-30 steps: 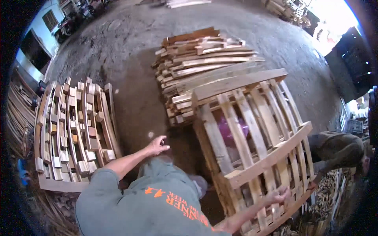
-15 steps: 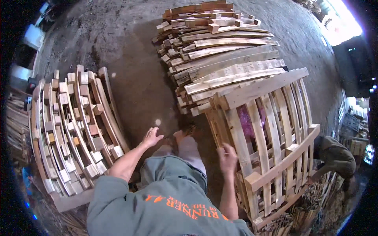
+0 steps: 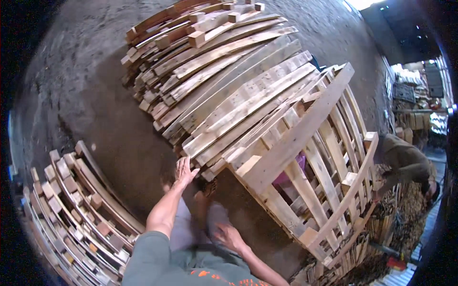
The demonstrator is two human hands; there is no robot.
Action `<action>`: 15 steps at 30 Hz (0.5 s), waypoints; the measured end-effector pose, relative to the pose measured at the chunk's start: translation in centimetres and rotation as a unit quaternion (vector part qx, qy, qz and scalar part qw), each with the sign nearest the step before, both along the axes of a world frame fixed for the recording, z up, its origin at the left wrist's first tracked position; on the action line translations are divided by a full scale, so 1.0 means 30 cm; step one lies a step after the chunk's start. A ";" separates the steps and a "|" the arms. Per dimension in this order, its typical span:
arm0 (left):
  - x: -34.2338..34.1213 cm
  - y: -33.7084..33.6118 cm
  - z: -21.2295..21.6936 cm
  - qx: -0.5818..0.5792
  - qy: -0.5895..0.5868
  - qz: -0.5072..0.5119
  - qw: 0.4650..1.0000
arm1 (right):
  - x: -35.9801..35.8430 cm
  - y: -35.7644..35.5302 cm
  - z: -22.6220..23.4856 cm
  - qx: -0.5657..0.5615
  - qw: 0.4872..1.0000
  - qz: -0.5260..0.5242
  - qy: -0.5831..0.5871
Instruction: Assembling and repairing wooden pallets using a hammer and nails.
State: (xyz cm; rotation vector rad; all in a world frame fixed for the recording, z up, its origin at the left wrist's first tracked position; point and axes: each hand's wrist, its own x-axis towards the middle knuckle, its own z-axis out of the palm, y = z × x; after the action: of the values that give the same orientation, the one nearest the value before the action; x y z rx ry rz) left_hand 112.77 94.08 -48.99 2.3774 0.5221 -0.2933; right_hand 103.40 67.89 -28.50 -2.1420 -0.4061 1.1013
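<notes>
My left hand [image 3: 184, 171] reaches forward with fingers spread, just short of the near ends of a big pile of loose wooden planks [image 3: 224, 86] on the ground. My right hand [image 3: 228, 236] hangs low by my knee, fingers loosely apart, holding nothing. A light wooden pallet [image 3: 310, 157] stands tilted to the right of my hands, its near corner close to my right hand, leaning by the plank pile. Something pink [image 3: 286, 176] shows through its slats.
A stack of pallets [image 3: 71, 209] lies on the ground at the left. Another person [image 3: 405, 162] bends over beyond the tilted pallet at the right. More wood scraps [image 3: 353, 257] lie at the lower right. Dark dirt floor [image 3: 86, 86] spreads ahead on the left.
My right hand has let go of the tilted pallet's edge and dropped toward my knee. I have moved closer to the plank pile, and my left hand now nears the plank ends.
</notes>
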 end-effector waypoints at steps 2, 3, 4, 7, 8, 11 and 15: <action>0.123 0.000 -0.050 0.033 -0.012 -0.032 0.999 | -0.036 -0.019 -0.047 -0.028 0.999 0.007 0.021; 0.161 0.031 -0.102 0.034 -0.003 -0.049 0.998 | -0.047 0.005 -0.034 -0.023 0.998 -0.059 0.028; 0.196 0.042 -0.125 0.031 0.000 -0.060 0.998 | -0.048 0.035 -0.018 -0.021 0.991 -0.129 0.033; 0.279 0.053 -0.165 -0.003 0.079 -0.097 0.992 | -0.074 0.135 -0.042 -0.102 0.972 -0.184 0.106; 0.304 0.060 -0.171 -0.020 0.085 -0.104 0.991 | -0.087 0.179 -0.057 -0.131 0.961 -0.220 0.108; 0.300 0.129 -0.233 -0.015 0.076 -0.105 0.991 | -0.067 0.370 -0.071 -0.107 0.933 -0.310 0.147; 0.408 0.184 -0.184 -0.055 0.173 -0.177 0.967 | 0.026 0.586 -0.080 -0.041 0.925 -0.360 0.113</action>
State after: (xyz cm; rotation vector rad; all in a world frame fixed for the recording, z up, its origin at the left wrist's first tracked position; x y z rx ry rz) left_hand 125.01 99.60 -54.50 2.3097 0.2228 -0.8862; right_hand 104.18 85.48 -30.91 -1.9374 0.5150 0.9093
